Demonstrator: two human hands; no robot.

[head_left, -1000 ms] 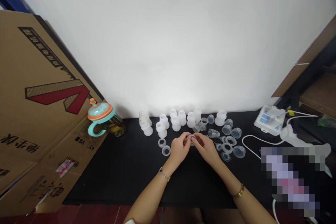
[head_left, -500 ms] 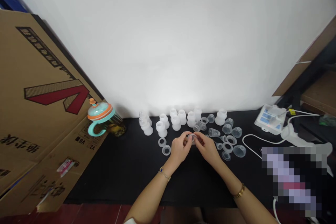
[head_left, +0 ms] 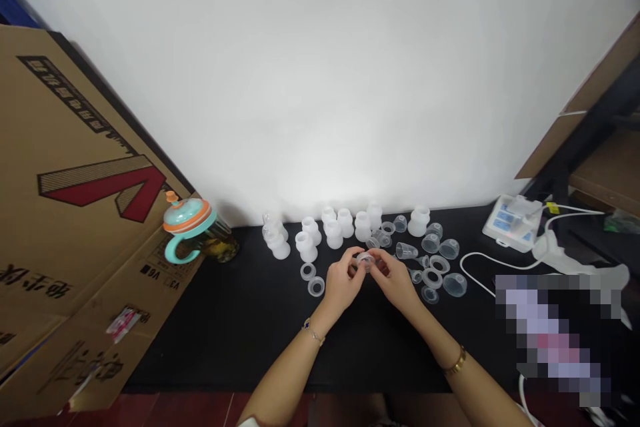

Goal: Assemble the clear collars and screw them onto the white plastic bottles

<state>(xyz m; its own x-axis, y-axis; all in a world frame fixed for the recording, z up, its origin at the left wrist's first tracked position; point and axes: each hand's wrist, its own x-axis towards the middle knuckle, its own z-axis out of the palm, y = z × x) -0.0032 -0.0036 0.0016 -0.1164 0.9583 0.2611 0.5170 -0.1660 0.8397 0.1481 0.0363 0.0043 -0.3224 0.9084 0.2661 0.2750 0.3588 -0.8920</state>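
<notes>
Between my left hand [head_left: 344, 281] and my right hand [head_left: 396, 280] is a translucent bottle collar ring [head_left: 365, 261], pinched by the fingertips of both. Whether a teat sits inside it I cannot make out. To the left of my left hand two loose collar rings [head_left: 316, 287] lie flat on the black table. Beyond my hands stand several white open-necked baby bottles [head_left: 334, 233]. Close to my right hand are scattered clear teats [head_left: 406, 251], more collar rings [head_left: 433, 278] and domed clear caps [head_left: 455, 285].
A lidded teal and orange jug [head_left: 190, 230] stands at the left beside a large cardboard box [head_left: 85, 227]. On the right are a white plastic case [head_left: 513, 223], a white cable [head_left: 480, 255] and a pixelated patch. A white wall [head_left: 350, 80] rises behind the black table [head_left: 240, 333].
The collar ring has tilted a little between my fingers, and more of its side shows. Both hands stay in nearly the same place. The whole view has shifted slightly.
</notes>
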